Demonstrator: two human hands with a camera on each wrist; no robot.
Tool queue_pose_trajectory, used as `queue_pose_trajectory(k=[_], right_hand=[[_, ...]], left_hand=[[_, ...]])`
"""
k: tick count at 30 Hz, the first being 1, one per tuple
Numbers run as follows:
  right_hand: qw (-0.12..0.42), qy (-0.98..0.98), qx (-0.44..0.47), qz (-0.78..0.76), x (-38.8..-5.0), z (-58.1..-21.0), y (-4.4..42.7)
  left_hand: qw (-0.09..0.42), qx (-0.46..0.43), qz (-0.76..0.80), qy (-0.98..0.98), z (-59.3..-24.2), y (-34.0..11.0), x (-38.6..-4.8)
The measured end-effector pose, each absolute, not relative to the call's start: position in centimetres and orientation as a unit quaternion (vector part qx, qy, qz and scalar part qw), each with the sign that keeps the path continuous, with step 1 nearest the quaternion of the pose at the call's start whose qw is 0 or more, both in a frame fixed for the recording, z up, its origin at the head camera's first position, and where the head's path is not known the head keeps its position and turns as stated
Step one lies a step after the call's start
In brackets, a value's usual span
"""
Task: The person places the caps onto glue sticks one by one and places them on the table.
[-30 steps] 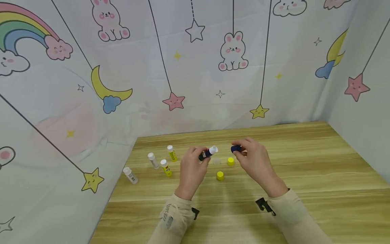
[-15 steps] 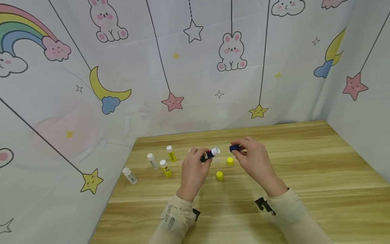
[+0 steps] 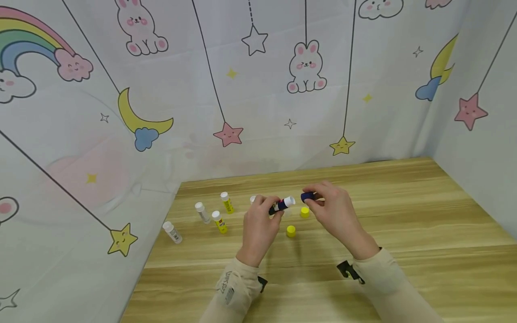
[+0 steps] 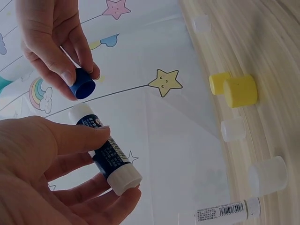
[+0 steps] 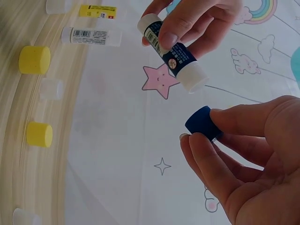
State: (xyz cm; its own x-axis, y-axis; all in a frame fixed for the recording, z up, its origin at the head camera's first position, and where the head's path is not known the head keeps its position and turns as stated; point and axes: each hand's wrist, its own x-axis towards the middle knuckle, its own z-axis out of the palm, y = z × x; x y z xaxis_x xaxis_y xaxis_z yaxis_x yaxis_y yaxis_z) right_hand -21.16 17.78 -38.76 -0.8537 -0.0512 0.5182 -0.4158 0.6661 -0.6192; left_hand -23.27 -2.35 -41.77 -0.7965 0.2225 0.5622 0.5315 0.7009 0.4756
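My left hand (image 3: 260, 229) grips a glue stick (image 4: 108, 152) with a dark blue label and white ends, held tilted above the table. Between the thumb and fingers of my right hand (image 3: 337, 213) is a dark blue cap (image 5: 203, 123). The cap's open end faces the uncapped white end of the glue stick, with a small gap between them. Below the hands, a yellow cap (image 3: 291, 231) and a second yellow cap (image 3: 304, 212) stand on the table. Translucent white caps (image 4: 233, 129) stand near them, partly hidden by the hands in the head view.
At the left of the wooden table (image 3: 404, 215) stand several uncapped glue sticks: two yellow, one here (image 3: 220, 222), and white ones, one here (image 3: 173, 232). Another white glue stick (image 5: 91, 36) is mostly behind my left hand. A patterned curtain (image 3: 262, 98) borders the table.
The left hand has moved slightly right with the glue stick, and the right hand slightly left with the blue cap. The gap between cap and stick has narrowed.
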Motion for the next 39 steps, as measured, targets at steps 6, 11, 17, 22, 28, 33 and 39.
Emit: queue_pose_trajectory(k=[6, 11, 17, 22, 28, 33, 39], right_hand=[[0.228, -0.883, 0.134, 0.387, -21.14, -38.69, 17.67], [0.224, -0.883, 0.136, 0.389, -21.11, -38.70, 17.58], [0.218, -0.883, 0.137, 0.391, -21.14, -38.82, 17.45], [0.211, -0.884, 0.135, 0.395, -21.07, -38.85, 17.32], [0.209, -0.883, 0.133, 0.398, -20.99, -38.94, 17.18], [0.206, -0.882, 0.135, 0.402, -20.93, -38.94, 17.06], [0.205, -0.881, 0.135, 0.404, -20.95, -38.95, 16.91]], left_hand=[[0.244, -0.218, -0.319, -0.890, -41.89, -2.28, -23.30], [0.248, -0.221, -0.314, -0.889, -41.97, -2.17, -23.27], [0.251, -0.224, -0.311, -0.889, -42.02, -2.03, -23.16], [0.253, -0.225, -0.310, -0.888, -42.05, -2.05, -23.10], [0.251, -0.225, -0.309, -0.889, -41.96, -2.11, -23.09], [0.250, -0.226, -0.305, -0.891, -41.95, -2.22, -22.99], [0.252, -0.223, -0.303, -0.892, -41.90, -2.21, -22.95]])
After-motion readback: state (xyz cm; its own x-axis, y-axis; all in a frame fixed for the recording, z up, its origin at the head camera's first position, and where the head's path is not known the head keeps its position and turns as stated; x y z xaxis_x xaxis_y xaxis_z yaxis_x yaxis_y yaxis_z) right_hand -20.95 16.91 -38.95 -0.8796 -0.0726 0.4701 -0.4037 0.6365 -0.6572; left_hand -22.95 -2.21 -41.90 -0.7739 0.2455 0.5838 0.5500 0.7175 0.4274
